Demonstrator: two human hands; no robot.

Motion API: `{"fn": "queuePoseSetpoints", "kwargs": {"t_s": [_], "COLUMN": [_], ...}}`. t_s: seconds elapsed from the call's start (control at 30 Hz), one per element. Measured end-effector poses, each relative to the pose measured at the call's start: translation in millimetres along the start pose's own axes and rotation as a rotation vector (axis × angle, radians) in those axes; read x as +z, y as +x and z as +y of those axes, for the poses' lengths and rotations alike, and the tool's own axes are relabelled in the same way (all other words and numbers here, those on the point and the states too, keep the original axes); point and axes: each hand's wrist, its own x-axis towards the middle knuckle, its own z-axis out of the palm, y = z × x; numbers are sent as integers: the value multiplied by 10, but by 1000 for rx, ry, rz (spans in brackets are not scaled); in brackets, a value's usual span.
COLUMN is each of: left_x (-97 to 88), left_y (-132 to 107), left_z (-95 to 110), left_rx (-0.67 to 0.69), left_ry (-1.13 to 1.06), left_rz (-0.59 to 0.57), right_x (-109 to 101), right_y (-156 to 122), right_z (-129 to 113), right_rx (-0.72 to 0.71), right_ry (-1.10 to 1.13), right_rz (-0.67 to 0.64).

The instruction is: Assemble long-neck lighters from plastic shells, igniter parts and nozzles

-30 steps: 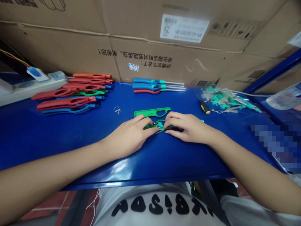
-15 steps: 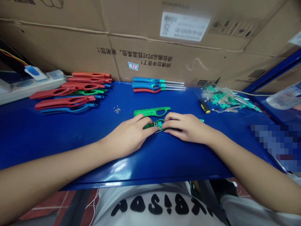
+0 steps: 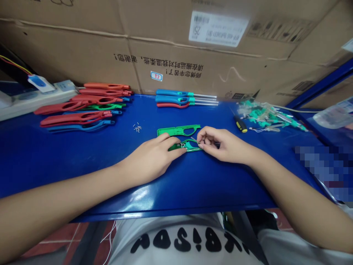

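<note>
My left hand (image 3: 153, 156) lies on the blue table (image 3: 82, 162) and presses its fingers down on the left end of a green plastic handle shell (image 3: 189, 146). My right hand (image 3: 223, 144) is at the shell's right end, its fingers pinched round a thin metal tube that runs into the shell. A second green shell half (image 3: 179, 130) lies flat just behind the two hands. A few tiny metal screws (image 3: 137, 127) lie loose to the left of it.
A heap of red, green and blue handle shells (image 3: 82, 106) lies at the back left beside a white power strip (image 3: 33, 97). Three finished lighters (image 3: 182, 99) lie along the cardboard boxes (image 3: 176, 44). A screwdriver (image 3: 240, 124) and a pile of teal parts (image 3: 267, 116) sit at right.
My right hand has lifted off the shell and drawn a little to the right, going from flat on the part to a pinch on the thin tube. My left hand stays put.
</note>
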Motion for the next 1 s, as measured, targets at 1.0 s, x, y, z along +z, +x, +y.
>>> {"fn": "queuePoseSetpoints", "kwargs": {"t_s": [1.0], "left_x": [70], "left_y": [-14], "left_z": [-20], "left_rx": [74], "left_ry": [78], "left_rz": [72], "right_x": [-30], "right_y": [-18], "right_z": [33], "right_rx": [-173], "right_ry": [-98], "right_rz": [29]}}
